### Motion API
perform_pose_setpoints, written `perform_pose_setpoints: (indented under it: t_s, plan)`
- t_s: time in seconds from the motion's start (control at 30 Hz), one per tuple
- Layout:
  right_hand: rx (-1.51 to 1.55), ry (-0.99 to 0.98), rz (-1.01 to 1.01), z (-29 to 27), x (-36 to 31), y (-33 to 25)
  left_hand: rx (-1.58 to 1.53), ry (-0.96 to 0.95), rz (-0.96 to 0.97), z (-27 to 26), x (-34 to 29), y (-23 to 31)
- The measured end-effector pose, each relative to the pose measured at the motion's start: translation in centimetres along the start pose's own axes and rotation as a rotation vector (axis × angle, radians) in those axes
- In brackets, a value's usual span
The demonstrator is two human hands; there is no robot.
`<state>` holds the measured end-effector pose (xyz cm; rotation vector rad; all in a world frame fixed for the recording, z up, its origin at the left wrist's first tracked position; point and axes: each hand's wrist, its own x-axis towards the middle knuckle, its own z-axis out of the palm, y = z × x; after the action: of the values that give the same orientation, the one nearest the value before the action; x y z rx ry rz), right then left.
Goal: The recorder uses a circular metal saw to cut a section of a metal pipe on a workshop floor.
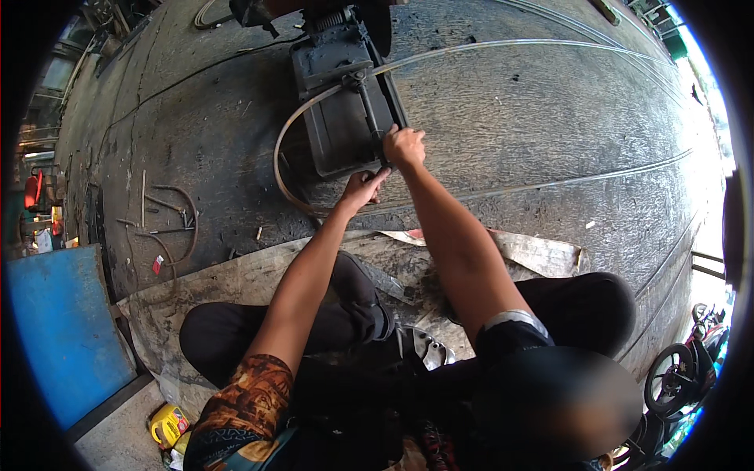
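Observation:
A dark metal machine base (338, 135) with a clamp screw (367, 110) along its top lies on the floor ahead of me; it looks like a cut-off saw's base, with a coil spring (330, 21) at the far end. My right hand (404, 147) is closed at the base's near right edge, by the screw's near end; what its fingers hold is hidden. Just left of it and nearer, my left hand (364, 191) is closed, its index finger stretched toward the base's near corner. A long bent metal rod (280, 153) loops around the base's left side and passes close under my left hand.
Curved and straight rod pieces (191, 228) lie on the floor at left, near a small red-and-white packet (157, 264). A stained sheet (542, 253) spreads beneath my legs. A blue panel (63, 322), a yellow container (166, 426) and a motorcycle (677, 377) stand around the edges.

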<state>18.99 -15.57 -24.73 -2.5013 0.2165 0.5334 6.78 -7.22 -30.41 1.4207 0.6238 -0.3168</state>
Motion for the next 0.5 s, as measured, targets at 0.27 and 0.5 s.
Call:
perform_pose_setpoints:
  t_s: [0.27,0.5]
  plan:
    - [0.099,-0.018,-0.1,0.4,0.7,1.3,0.017,-0.234,-0.052,-2.0,0.5,-0.1]
    - [0.116,0.113,-0.138,1.9,1.5,3.3,0.343,0.102,0.128,-0.9,-0.4,-0.3]
